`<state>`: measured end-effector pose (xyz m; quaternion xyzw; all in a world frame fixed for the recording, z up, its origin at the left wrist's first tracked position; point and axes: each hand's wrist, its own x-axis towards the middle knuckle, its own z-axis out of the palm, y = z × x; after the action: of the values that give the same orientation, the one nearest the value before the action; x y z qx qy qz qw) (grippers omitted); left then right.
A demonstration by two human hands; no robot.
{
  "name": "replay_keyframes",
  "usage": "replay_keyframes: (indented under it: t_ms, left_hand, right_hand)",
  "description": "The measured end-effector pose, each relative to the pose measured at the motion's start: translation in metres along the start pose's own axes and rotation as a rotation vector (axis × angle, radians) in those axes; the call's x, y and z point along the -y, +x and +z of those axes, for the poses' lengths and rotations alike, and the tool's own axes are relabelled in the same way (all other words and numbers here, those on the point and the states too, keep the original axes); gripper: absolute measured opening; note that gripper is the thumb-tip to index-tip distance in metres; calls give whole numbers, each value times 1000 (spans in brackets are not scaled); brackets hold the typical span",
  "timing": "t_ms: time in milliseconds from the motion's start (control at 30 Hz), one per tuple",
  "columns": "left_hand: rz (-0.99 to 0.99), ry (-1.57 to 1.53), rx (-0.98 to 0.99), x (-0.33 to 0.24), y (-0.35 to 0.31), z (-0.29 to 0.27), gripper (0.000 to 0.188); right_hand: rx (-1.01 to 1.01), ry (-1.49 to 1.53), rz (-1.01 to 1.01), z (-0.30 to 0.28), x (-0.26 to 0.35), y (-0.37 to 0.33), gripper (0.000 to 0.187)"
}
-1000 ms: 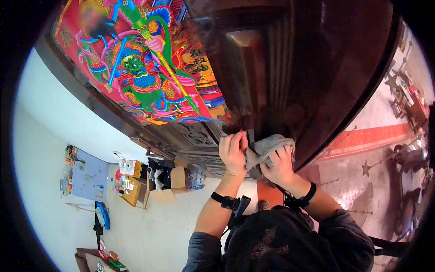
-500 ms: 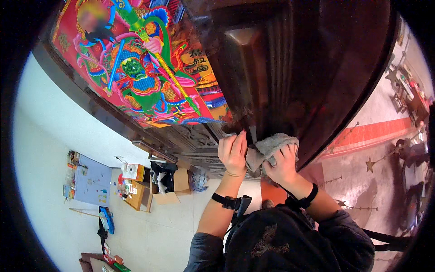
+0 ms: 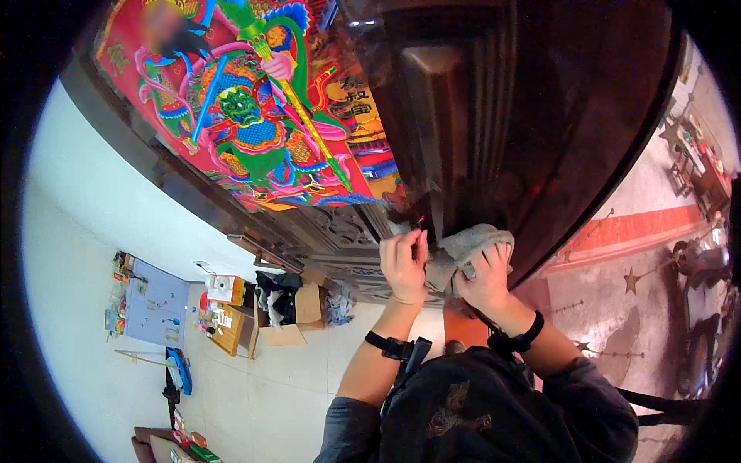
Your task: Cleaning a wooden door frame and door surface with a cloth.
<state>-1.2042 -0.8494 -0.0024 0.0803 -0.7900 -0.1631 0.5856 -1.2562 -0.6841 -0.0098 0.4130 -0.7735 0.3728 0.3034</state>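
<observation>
My left hand (image 3: pixel 403 266) pinches a small dark thing against the edge of a dark wooden door (image 3: pixel 478 116), its fingers closed. My right hand (image 3: pixel 485 276) presses a grey cloth (image 3: pixel 463 248) onto the same door edge, fingers spread over the cloth. Both wrists carry dark bands. The door's carved lower panel (image 3: pixel 347 255) lies just left of my left hand. What the left fingers pinch is too small to name.
A bright painted door guardian figure (image 3: pixel 255 116) covers the panel to the left. Cardboard boxes (image 3: pixel 289 312) and clutter sit on the pale floor below it, beside a blue board (image 3: pixel 150 305). A red strip (image 3: pixel 633 231) and furniture lie at the right.
Both hands stay at the door edge with the cloth; the view has shifted slightly and the left hand's fingers have closed more tightly at the edge.
</observation>
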Motion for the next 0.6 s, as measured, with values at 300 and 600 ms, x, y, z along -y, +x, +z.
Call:
replay_keyframes:
  t_ms: [300, 600]
  left_hand:
    - [179, 63, -67, 1, 27, 0, 23]
    - [174, 124, -81, -1, 17, 11, 20]
  right_hand:
    - [-47, 17, 12, -4, 3, 6, 48]
    - [-3, 46, 22, -8, 5, 7, 49]
